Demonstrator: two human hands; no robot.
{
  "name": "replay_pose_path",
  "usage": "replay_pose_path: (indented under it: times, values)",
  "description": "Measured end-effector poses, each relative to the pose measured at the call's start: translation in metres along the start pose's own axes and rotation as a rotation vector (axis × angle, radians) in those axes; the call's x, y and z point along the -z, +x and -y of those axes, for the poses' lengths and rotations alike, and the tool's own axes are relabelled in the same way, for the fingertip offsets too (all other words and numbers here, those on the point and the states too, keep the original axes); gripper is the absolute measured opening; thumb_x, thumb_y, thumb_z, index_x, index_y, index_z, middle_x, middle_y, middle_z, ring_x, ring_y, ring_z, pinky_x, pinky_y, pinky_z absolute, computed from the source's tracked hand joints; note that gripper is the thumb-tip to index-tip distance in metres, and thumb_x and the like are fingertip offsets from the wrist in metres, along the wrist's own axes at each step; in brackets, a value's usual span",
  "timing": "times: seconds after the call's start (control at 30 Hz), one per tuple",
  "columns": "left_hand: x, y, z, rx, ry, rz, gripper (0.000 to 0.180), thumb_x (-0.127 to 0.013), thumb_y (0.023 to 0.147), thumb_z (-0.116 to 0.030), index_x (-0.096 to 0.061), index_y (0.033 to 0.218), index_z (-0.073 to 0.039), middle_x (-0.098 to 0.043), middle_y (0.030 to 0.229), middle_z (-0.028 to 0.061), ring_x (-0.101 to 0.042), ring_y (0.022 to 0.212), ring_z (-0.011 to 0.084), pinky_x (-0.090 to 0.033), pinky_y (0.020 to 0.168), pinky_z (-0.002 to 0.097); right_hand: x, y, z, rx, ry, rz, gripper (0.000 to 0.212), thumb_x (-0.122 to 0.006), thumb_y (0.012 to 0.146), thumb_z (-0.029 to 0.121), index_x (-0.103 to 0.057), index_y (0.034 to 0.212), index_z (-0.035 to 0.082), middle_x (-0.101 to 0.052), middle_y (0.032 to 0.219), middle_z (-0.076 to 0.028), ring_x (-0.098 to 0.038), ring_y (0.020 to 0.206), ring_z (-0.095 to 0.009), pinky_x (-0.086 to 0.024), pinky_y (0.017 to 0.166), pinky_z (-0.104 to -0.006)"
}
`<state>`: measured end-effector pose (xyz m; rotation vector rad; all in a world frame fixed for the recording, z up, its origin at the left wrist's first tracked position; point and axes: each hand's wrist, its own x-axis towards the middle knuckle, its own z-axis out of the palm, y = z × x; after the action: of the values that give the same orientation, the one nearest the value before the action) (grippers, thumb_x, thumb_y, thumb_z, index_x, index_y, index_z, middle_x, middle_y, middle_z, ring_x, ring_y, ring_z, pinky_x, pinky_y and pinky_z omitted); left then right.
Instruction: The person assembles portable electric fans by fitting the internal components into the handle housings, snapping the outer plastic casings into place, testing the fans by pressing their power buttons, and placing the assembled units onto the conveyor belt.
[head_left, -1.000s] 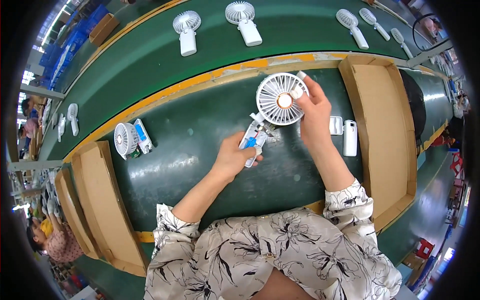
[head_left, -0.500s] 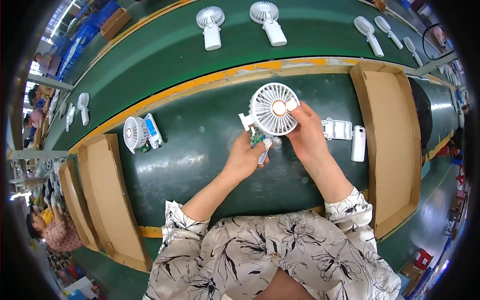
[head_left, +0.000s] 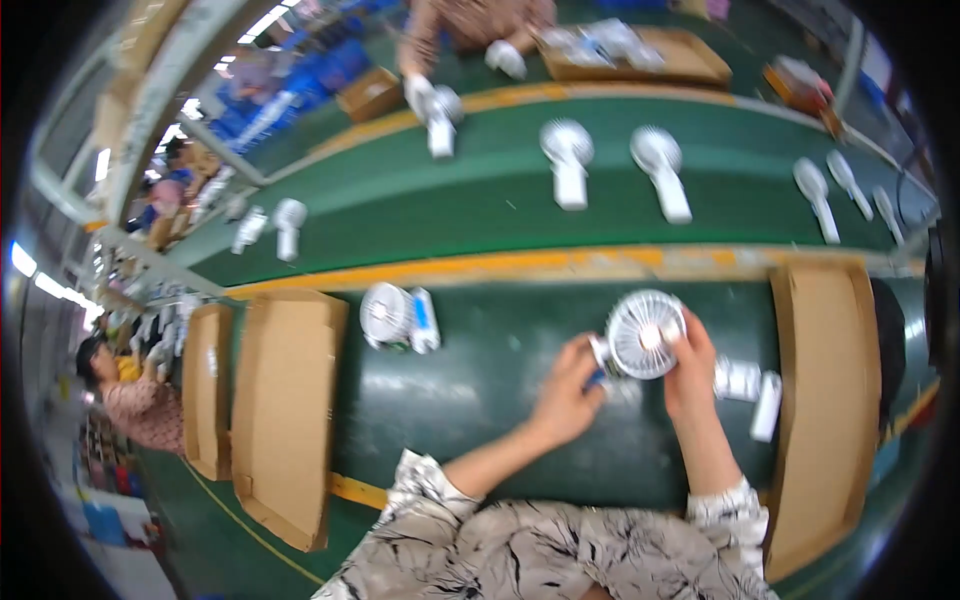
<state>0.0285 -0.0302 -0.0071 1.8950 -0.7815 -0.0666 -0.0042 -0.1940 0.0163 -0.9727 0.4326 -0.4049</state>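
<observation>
A white handheld fan is held between my two hands over the green table, its round grille facing up. My left hand is closed on the fan's lower neck part; a bit of blue shows at its fingers. At the grille's right rim my right hand grips the fan, the thumb on its front. Motion blur hides small details there. Beside my right hand lie an open white handle shell and a white handle cover. Further left on the table is another fan head next to its opened handle.
Cardboard trays flank me, one on the right and one on the left. Beyond a yellow edge runs a green belt with several white fans. Across it, a person's gloved hand touches a fan.
The view has tilted up and shifted left, so the co-worker across the belt now shows. Both hands still hold the fan. The circuit board seen before is now hidden or blurred.
</observation>
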Motion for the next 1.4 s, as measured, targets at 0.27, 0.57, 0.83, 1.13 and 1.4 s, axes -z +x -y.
replay_pose_path:
  times: [0.27, 0.57, 0.83, 1.13, 1.4]
  values:
    - [-0.007, -0.009, 0.005, 0.003, -0.145, -0.048, 0.027, -0.053, 0.071, -0.001, -0.058, 0.097, -0.003, -0.05, 0.111, 0.0119, -0.045, 0.106, 0.0297, -0.036, 0.09, 0.0353, 0.008, -0.007, -0.002, -0.065, 0.075, 0.092, 0.04, -0.056, 0.079, 0.003, -0.044, 0.117, -0.002, -0.055, 0.107, -0.008, -0.055, 0.096, -0.015, -0.045, 0.083, -0.0273]
    - [0.004, 0.009, 0.019, -0.033, -0.192, -0.046, 0.019, -0.05, 0.074, -0.002, -0.056, 0.09, 0.004, -0.051, 0.109, 0.0148, -0.046, 0.101, 0.0296, -0.037, 0.086, 0.0322, -0.006, 0.01, 0.006, 0.013, 0.053, 0.072, 0.046, -0.058, 0.078, 0.004, -0.041, 0.119, -0.006, -0.053, 0.111, -0.011, -0.053, 0.1, -0.016, -0.041, 0.086, -0.0278]
    - [-0.007, -0.001, 0.023, -0.087, -0.003, -0.076, 0.015, -0.051, 0.074, -0.003, -0.053, 0.087, 0.004, -0.048, 0.109, 0.0176, -0.043, 0.105, 0.0348, -0.036, 0.09, 0.0384, 0.011, 0.005, -0.006, 0.02, 0.051, 0.053, 0.048, -0.055, 0.075, 0.001, -0.041, 0.121, -0.004, -0.053, 0.112, -0.01, -0.052, 0.102, -0.017, -0.04, 0.089, -0.0296]
    - [0.001, -0.001, 0.006, -0.128, 0.075, -0.137, 0.025, -0.054, 0.075, -0.004, -0.056, 0.099, 0.002, -0.051, 0.109, 0.0172, -0.046, 0.105, 0.0351, -0.038, 0.088, 0.039, -0.012, -0.027, 0.01, 0.322, -0.145, 0.3, 0.059, -0.063, 0.069, -0.002, -0.039, 0.123, -0.003, -0.05, 0.112, -0.01, -0.05, 0.104, -0.018, -0.039, 0.091, -0.0301]
    - [-0.003, 0.003, 0.013, -0.012, 0.056, -0.236, 0.017, -0.055, 0.074, -0.002, -0.058, 0.088, 0.006, -0.053, 0.107, 0.0175, -0.048, 0.102, 0.0345, -0.039, 0.086, 0.0383, -0.012, -0.03, 0.014, 0.586, -0.41, 0.299, 0.059, -0.06, 0.065, -0.006, -0.04, 0.12, -0.005, -0.048, 0.108, -0.012, -0.052, 0.098, -0.02, -0.043, 0.085, -0.0298]
